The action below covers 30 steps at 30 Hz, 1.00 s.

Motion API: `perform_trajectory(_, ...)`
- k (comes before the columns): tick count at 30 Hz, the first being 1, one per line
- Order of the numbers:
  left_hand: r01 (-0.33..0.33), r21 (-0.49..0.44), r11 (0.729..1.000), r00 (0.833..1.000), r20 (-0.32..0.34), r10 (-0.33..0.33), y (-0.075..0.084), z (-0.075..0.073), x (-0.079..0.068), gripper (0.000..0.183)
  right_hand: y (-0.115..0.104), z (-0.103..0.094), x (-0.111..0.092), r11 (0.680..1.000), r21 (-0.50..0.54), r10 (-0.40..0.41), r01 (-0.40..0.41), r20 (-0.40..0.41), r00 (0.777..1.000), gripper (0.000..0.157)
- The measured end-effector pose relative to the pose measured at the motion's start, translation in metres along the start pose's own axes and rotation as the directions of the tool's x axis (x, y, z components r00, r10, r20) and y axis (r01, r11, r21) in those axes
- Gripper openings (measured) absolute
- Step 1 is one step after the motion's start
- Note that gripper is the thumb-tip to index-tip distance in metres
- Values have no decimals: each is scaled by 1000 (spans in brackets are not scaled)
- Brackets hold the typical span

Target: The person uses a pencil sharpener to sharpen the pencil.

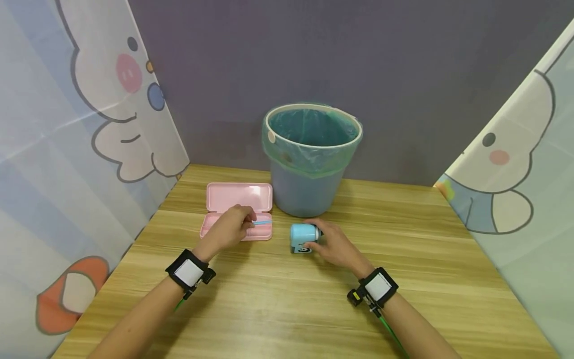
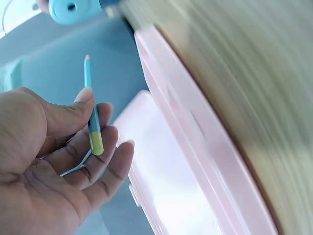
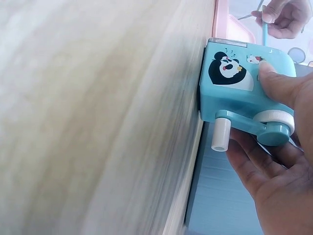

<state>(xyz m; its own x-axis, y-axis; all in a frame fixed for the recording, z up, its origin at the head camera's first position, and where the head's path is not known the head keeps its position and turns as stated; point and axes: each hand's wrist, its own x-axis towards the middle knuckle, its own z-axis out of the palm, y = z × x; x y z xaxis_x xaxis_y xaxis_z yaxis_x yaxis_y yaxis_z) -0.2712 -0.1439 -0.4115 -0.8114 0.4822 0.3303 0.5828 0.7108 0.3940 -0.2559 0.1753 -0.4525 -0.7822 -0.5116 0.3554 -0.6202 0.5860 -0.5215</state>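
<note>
My left hand [image 1: 230,227] is over the lower half of an opened pink pencil case [image 1: 238,196], its thumb and fingers pinching a light blue pencil [image 1: 263,222]. In the left wrist view the pencil [image 2: 88,73] has a pointed tip at one end and a yellow-green end near the fingers. To the right, my right hand [image 1: 335,244] grips a turquoise crank pencil sharpener [image 1: 302,231] from its right side. The right wrist view shows a panda sticker [image 3: 229,73] on the sharpener and a crank with a white handle [image 3: 221,134]. The sharpener stands at the wooden tabletop.
A grey-blue bin [image 1: 305,192] with a green plastic liner [image 1: 314,160] stands behind the sharpener against the dark wall [image 1: 224,99]. Cartoon-print curtains [image 1: 45,174] border the wooden table [image 1: 426,249] on left and right.
</note>
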Motion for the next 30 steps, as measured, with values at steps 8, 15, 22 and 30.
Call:
perform_trajectory(8,-146,-61,987,989,-16,146,9,18,-3,16,0,2,1,1000,13,22,-22,23,999,59)
perform_trajectory(15,-119,-136,984,993,-1,120,17,24,-1,7,1,2,0,999,10,47,-48,25,999,59)
perform_trajectory(22,-90,-134,987,995,20,94,21,31,2,6,3,3,1,999,12,30,-30,15,999,59)
perform_trajectory(30,-116,-132,985,993,3,117,26,34,10,16,0,2,2,1000,0,18,-18,17,1000,58)
